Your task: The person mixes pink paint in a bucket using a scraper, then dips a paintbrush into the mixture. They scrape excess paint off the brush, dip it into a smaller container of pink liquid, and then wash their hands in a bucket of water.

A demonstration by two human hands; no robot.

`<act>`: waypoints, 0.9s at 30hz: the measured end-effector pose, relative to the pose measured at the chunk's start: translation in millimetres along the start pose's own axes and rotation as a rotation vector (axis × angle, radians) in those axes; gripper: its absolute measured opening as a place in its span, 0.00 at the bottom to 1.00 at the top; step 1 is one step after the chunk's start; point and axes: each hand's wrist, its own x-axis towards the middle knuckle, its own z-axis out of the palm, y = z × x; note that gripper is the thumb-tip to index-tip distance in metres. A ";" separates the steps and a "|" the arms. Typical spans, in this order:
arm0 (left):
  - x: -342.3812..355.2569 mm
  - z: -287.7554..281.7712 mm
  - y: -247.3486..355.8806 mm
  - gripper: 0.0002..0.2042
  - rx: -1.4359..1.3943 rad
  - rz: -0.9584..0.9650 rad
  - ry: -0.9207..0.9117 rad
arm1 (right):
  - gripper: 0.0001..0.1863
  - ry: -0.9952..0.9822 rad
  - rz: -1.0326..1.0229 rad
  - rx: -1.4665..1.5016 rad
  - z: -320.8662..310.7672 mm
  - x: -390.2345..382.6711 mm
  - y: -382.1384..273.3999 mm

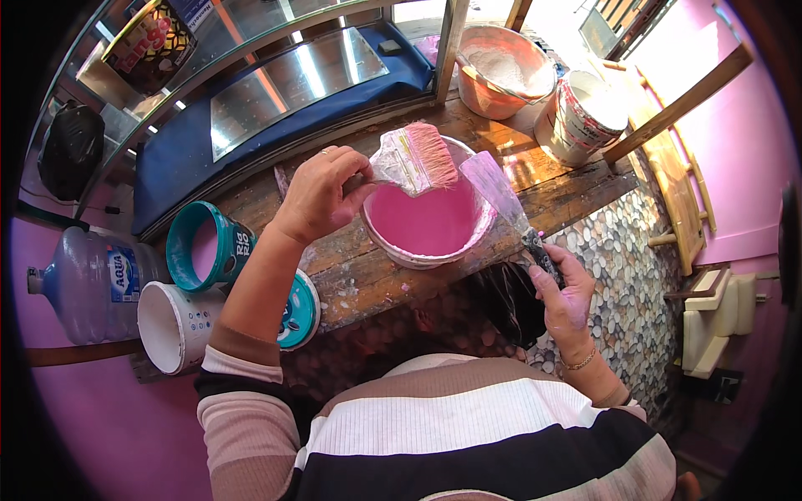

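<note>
Left hand (320, 196) gripping paintbrush (415, 157) over bucket (426, 225) — right hand (561, 292) clutching scraper (505, 200)

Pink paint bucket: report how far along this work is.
Done: the pink paint bucket stands open on the wooden bench, and the brush bristles are already coated pink. In hand: the left hand holds the brush over the bucket; the right hand holds a pink-smeared scraper at the rim. Left: plenty of paint remains inside.

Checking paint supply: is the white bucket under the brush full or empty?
Partly full: pink paint covers the bottom of the white bucket, well below the rim. Depth cannot be told.
</note>
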 end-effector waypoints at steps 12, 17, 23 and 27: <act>-4.5 -12.5 -14.9 0.11 0.036 -0.129 -0.018 | 0.15 -0.020 -0.012 -0.036 3.3 -2.3 -1.8; -6.1 -8.6 -12.1 0.10 0.022 -0.158 -0.007 | 0.15 -0.035 0.001 -0.061 4.3 0.1 -4.9; -13.5 -9.7 -7.6 0.12 0.005 -0.197 -0.026 | 0.15 -0.036 0.000 -0.052 5.7 1.4 -3.1; -8.2 -15.1 2.0 0.14 0.021 -0.273 -0.097 | 0.14 -0.046 0.000 -0.055 7.9 2.2 -5.9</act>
